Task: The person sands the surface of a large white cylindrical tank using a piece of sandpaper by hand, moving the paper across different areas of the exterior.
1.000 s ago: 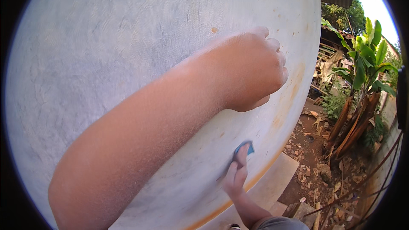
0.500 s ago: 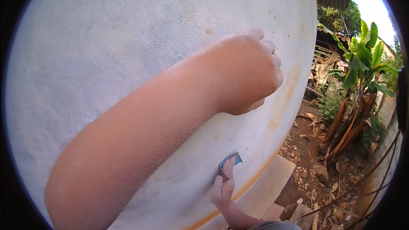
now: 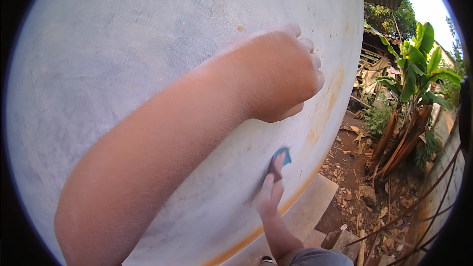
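Observation:
A pale grey-white wall with brown stains fills most of the view. Across it reaches my left forearm, ending in my left hand, which is curled into a fist against the surface. Its palm side is turned away, so whatever may be inside is hidden. Lower down, my right hand presses a small folded sheet of what looks like sandpaper, blue and brownish, flat on the wall. The thumb lies to the left of the fingers, and this hand is slightly blurred.
An orange-brown stained edge runs along the wall's bottom, above a pale ledge. Right of it are littered soil, a banana plant with cut stems, thin rusty rods and a block wall.
My right hand has slid up and to the right along the wall with the sandpaper. My left fist stays in place on the wall, while the view has shifted slightly.

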